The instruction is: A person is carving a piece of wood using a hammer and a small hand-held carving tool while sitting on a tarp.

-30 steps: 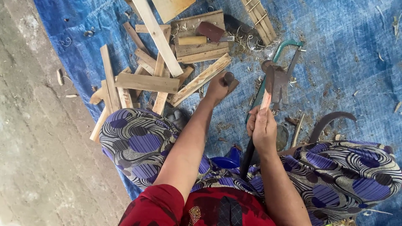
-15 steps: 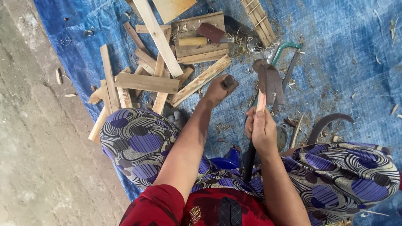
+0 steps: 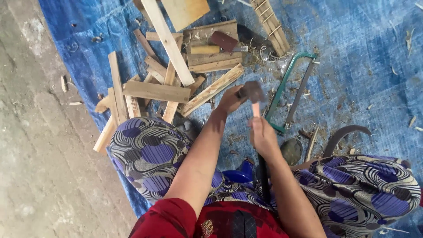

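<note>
seated on a blue tarpaulin (image 3: 352, 66) spread over a concrete floor (image 3: 39, 145), a person in a purple-and-black swirl-patterned skirt (image 3: 150, 150) works with both hands just in front of the knees. the left hand (image 3: 231, 99) is closed around a small dark block of wood (image 3: 251, 90), holding it just above the tarpaulin; the block is blurred. the right hand (image 3: 262, 132) is wrapped around a slim pale handle (image 3: 255, 109) that points up toward the block, and what sits at the handle's end cannot be told through the blur. beside the hands, to the right, lies a green-framed hacksaw (image 3: 291, 88), its frame flat on the tarpaulin. beyond the left hand is a loose heap of pale wood offcuts (image 3: 156, 90), slats crossing one another, with a long plank (image 3: 167, 42) laid over them. at the top of the heap rests a hammer with a wooden handle (image 3: 220, 46) on a short board. wood shavings (image 3: 264, 55) are scattered near it. a curved dark blade (image 3: 346, 134) lies by the right knee, and a blue object (image 3: 238, 175) shows between the legs.
</note>
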